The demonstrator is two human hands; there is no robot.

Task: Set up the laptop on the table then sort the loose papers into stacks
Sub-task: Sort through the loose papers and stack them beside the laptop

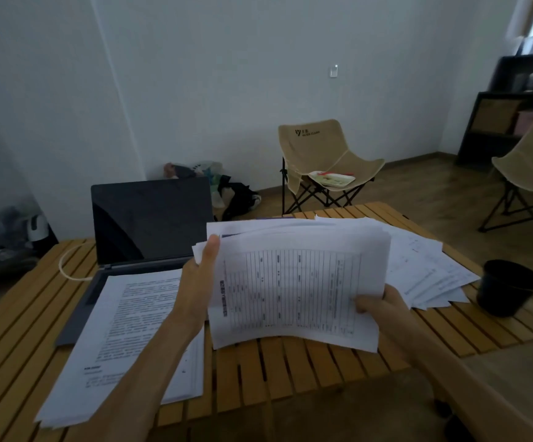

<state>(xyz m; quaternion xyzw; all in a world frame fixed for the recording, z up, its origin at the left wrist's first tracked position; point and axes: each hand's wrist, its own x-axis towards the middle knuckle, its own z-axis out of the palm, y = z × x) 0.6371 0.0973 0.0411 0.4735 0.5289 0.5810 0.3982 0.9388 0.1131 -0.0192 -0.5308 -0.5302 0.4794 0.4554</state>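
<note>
Both arms reach forward. The left hand [199,275] pinches with its thumb up. The right hand [378,309] grips too.

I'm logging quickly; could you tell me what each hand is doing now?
Left hand: grips the held sheaf of papers.
Right hand: grips the same sheaf.
</note>
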